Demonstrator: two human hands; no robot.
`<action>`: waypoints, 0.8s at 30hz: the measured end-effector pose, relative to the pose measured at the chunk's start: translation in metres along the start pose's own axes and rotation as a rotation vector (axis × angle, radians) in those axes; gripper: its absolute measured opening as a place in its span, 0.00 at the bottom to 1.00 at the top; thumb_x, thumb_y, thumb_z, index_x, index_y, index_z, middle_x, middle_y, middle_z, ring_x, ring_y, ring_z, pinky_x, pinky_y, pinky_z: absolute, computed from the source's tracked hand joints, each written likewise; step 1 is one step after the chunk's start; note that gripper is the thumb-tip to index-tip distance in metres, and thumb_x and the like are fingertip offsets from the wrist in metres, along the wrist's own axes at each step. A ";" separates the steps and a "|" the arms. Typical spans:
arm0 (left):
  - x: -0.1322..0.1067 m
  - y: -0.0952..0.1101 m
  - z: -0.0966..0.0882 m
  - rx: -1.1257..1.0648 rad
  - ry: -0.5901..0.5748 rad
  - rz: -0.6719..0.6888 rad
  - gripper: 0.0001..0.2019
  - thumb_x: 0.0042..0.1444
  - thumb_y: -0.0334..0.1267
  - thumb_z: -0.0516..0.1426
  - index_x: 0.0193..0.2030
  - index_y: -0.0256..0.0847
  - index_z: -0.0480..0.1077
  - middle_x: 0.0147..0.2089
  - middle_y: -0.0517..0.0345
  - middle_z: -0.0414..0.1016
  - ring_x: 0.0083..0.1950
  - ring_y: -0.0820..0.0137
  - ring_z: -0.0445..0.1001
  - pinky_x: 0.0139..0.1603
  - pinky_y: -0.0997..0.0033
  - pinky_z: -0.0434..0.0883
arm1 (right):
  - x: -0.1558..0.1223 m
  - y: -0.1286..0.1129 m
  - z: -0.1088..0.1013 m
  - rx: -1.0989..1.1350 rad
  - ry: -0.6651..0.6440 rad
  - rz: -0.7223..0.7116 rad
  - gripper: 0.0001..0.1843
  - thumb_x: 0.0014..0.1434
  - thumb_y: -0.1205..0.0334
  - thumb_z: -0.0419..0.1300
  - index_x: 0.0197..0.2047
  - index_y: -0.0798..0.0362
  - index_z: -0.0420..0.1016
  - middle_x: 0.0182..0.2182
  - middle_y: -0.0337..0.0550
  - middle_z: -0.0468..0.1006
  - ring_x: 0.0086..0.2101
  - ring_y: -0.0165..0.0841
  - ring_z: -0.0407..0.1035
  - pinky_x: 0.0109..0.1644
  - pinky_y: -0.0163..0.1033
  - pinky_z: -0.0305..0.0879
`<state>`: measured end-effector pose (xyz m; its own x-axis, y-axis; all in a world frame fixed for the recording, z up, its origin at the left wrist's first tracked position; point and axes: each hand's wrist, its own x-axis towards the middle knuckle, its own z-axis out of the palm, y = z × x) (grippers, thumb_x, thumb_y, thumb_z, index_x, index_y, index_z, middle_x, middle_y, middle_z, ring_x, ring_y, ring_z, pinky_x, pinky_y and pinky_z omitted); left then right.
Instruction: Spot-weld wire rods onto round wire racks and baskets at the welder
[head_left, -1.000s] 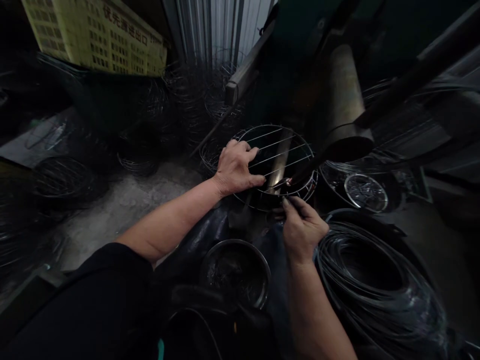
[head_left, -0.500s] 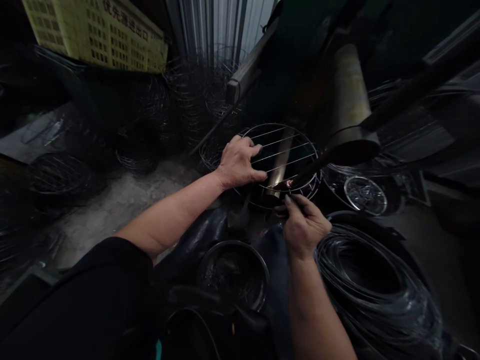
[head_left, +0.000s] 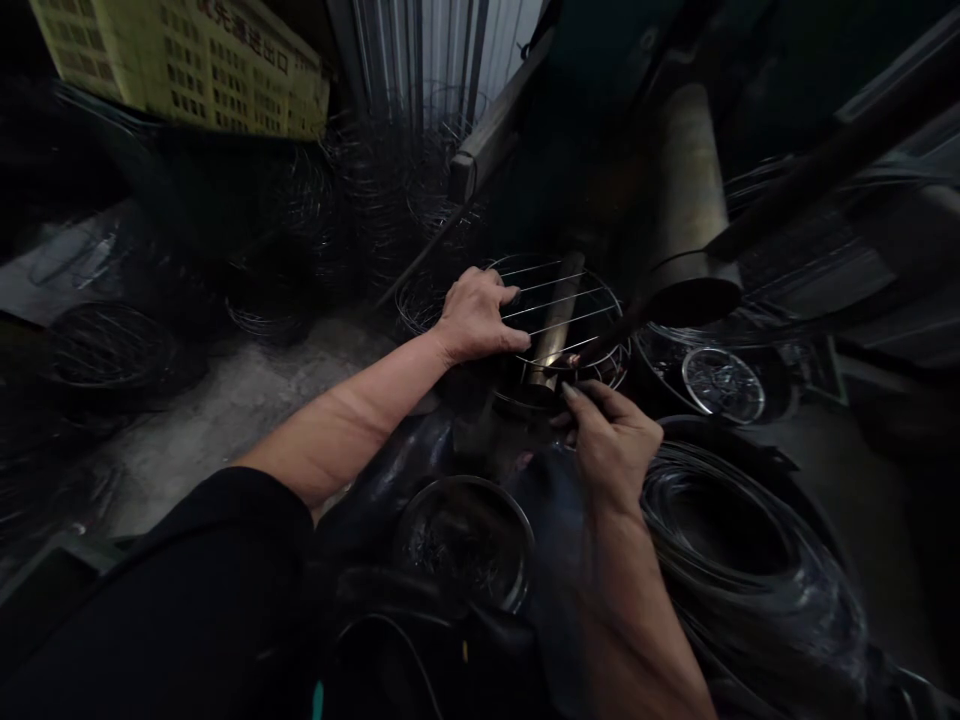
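Observation:
A round wire rack (head_left: 583, 319) with parallel bars is tilted over a brass-coloured metal bar (head_left: 556, 325). My left hand (head_left: 480, 318) grips its left rim, the thumb and fingers closed over the outer wires. At the near right side of the rack, my right hand (head_left: 616, 432) has thumb and fingers pinched together; whatever is between them is too small and dark to make out. A dark rod with a coppery tip (head_left: 574, 360) meets the rim just above the right fingertips. A thick metal cylinder (head_left: 694, 200) hangs to the upper right.
Below my hands sits a dark round bowl (head_left: 527, 535) with small pieces inside. A large coil of wire (head_left: 750, 590) lies to the right, near a shiny round dish (head_left: 724, 385). Stacked wire rings (head_left: 375, 215) and a yellow crate (head_left: 247, 85) stand at the back left.
The near side of the rack sits slightly higher and its tilt has altered a little. My right fingertips have shifted slightly left. The whole view has moved a little.

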<state>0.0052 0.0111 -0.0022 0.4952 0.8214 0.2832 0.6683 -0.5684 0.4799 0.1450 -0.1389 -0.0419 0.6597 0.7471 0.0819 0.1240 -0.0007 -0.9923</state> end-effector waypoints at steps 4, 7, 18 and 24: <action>0.000 -0.001 0.002 0.005 -0.003 0.005 0.26 0.39 0.49 0.66 0.47 0.41 0.80 0.45 0.52 0.75 0.50 0.57 0.69 0.53 0.57 0.69 | -0.006 0.006 -0.002 -0.029 0.049 -0.007 0.15 0.45 0.55 0.71 0.34 0.56 0.81 0.19 0.34 0.75 0.18 0.29 0.70 0.23 0.33 0.64; 0.001 -0.002 0.003 0.006 -0.005 -0.004 0.25 0.39 0.49 0.67 0.46 0.40 0.80 0.45 0.52 0.76 0.49 0.57 0.70 0.52 0.57 0.69 | -0.007 0.009 0.001 0.005 0.060 0.018 0.15 0.45 0.54 0.70 0.34 0.57 0.81 0.19 0.35 0.75 0.18 0.30 0.71 0.22 0.33 0.64; 0.001 -0.004 0.009 -0.029 -0.046 0.021 0.19 0.42 0.48 0.67 0.39 0.39 0.78 0.42 0.51 0.73 0.51 0.54 0.70 0.55 0.53 0.66 | -0.002 0.018 -0.001 0.003 0.027 -0.055 0.12 0.49 0.55 0.68 0.32 0.55 0.79 0.19 0.35 0.74 0.19 0.31 0.70 0.24 0.36 0.66; 0.004 -0.006 0.011 0.012 0.007 -0.039 0.23 0.50 0.55 0.64 0.50 0.46 0.76 0.59 0.53 0.66 0.66 0.48 0.57 0.62 0.43 0.58 | -0.040 0.029 -0.020 -0.439 0.120 -0.416 0.14 0.58 0.54 0.62 0.44 0.53 0.80 0.40 0.47 0.81 0.39 0.38 0.75 0.48 0.45 0.71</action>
<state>0.0092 0.0174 -0.0125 0.4647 0.8433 0.2700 0.6938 -0.5362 0.4807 0.1373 -0.1825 -0.0725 0.5661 0.6637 0.4889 0.6658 -0.0183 -0.7459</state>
